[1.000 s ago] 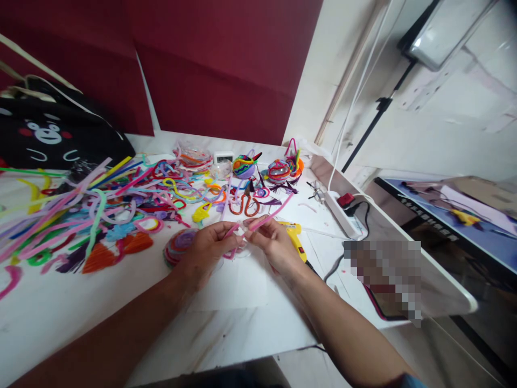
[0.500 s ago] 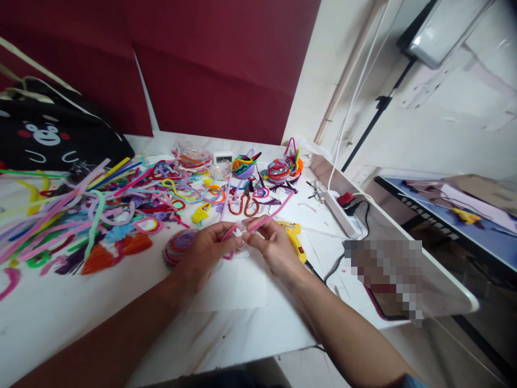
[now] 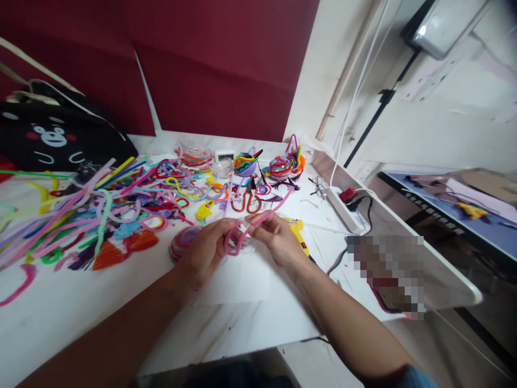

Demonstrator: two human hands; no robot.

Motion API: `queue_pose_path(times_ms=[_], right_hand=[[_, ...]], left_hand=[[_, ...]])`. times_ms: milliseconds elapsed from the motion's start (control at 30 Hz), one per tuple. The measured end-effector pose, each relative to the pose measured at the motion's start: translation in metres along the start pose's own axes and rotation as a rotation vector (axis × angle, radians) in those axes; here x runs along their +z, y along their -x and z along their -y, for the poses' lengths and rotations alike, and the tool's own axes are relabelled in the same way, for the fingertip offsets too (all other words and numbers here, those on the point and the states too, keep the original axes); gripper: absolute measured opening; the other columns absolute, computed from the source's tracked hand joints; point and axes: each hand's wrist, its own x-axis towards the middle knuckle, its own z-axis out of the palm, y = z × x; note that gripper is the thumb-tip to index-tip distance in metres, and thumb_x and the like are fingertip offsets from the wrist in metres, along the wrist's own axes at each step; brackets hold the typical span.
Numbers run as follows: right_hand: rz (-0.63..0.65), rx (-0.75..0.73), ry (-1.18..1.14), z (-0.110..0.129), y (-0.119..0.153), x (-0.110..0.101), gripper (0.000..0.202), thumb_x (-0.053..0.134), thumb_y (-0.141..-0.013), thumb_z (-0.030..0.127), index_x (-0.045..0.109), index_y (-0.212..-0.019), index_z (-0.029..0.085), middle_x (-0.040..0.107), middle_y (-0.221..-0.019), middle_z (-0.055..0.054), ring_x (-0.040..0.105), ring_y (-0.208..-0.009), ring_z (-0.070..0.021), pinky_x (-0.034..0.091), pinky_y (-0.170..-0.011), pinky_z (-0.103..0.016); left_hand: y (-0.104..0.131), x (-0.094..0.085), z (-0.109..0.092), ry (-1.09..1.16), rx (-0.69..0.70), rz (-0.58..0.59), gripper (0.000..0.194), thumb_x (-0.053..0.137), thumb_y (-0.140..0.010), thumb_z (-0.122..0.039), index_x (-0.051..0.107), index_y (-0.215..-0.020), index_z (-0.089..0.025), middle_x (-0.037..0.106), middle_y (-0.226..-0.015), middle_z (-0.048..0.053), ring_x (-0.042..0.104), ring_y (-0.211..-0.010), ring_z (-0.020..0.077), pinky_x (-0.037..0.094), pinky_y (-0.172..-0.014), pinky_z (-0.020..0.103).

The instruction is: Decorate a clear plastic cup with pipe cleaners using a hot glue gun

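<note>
Both hands meet above a white sheet (image 3: 238, 283) on the table. My left hand (image 3: 208, 245) is closed on a pink pipe cleaner (image 3: 233, 249), which bends in a loop below the fingertips. My right hand (image 3: 277, 237) pinches the same pink strand, whose straight end points up and to the right. A small clear piece shows between the hands, partly hidden by the fingers. Beside my left hand lies a multicoloured coiled ball (image 3: 183, 242), partly covered. A yellow glue gun (image 3: 298, 234) rests just behind my right hand.
Mixed pipe cleaners (image 3: 109, 210) pile up at the left, with orange tassels (image 3: 111, 256) in front. Wound balls (image 3: 245, 164), scissors (image 3: 247, 202) and glasses (image 3: 318, 188) lie further back. A power strip (image 3: 343, 210) and a low transparent barrier (image 3: 404, 237) stand right. A black bag (image 3: 60, 140) sits back left.
The pink loop between my hands now hangs lower and shows more fully. Its straight end has tilted slightly. Both hands stay close together, and the whole view has shifted a little.
</note>
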Motion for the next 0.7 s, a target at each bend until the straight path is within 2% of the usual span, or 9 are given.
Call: queue_pose_path(times_ms=[200,500,700], right_hand=[[0.101,0.051,-0.113,0.006,-0.003,-0.004,0.029,0.084,-0.057,0.027,0.064,-0.077,0.019,0.067,-0.085,0.000,0.061,-0.077,-0.0155,0.048,-0.076,-0.031],[0.187,0.059,-0.167,0.011,-0.008,-0.010,0.033,0.087,-0.052,0.020,0.064,-0.075,0.019,0.070,-0.078,0.001,0.064,-0.072,-0.0137,0.051,-0.072,-0.029],[0.215,0.046,-0.158,0.005,-0.010,-0.011,0.030,0.084,-0.052,0.015,0.065,-0.074,0.019,0.068,-0.073,0.002,0.061,-0.068,-0.0126,0.051,-0.069,-0.027]], left_hand=[[0.004,0.007,-0.009,0.128,-0.131,0.019,0.021,0.054,-0.081,-0.020,0.073,-0.080,-0.011,0.070,-0.070,0.007,0.063,-0.062,0.0161,0.054,-0.062,0.028],[0.010,0.011,-0.013,0.025,-0.120,-0.003,0.018,0.060,-0.077,-0.024,0.071,-0.082,-0.010,0.072,-0.074,0.008,0.066,-0.064,0.0168,0.056,-0.067,0.030],[0.012,0.009,-0.009,-0.064,-0.052,-0.002,0.019,0.072,-0.065,-0.026,0.070,-0.077,-0.011,0.069,-0.073,0.003,0.064,-0.066,0.0153,0.054,-0.068,0.029]])
